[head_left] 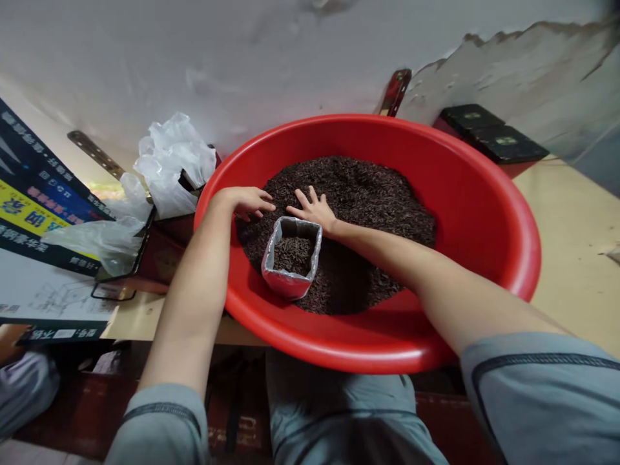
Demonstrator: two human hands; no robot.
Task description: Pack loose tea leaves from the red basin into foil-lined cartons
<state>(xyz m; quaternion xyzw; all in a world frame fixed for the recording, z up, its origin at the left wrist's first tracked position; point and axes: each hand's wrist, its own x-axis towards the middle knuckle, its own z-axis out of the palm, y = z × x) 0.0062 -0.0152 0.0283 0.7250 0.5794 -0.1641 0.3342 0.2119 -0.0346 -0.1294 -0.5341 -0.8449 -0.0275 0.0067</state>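
A large red plastic basin (489, 213) holds a heap of dark brown loose tea leaves (368, 194). An open foil pouch (292, 257), partly filled with the leaves, stands in the heap near the basin's front. My left hand (247, 200) rests on the leaves just behind the pouch's left side, fingers curled downward. My right hand (312, 210) lies flat on the leaves behind the pouch's right corner, fingers spread. Both hands almost meet above the pouch.
Crumpled clear plastic bags (169, 165) lie left of the basin beside printed cartons (33, 213). A black box (494, 132) sits at the back right. The beige tabletop (576, 258) extends to the right. Another person's sleeve (19, 381) shows at the lower left.
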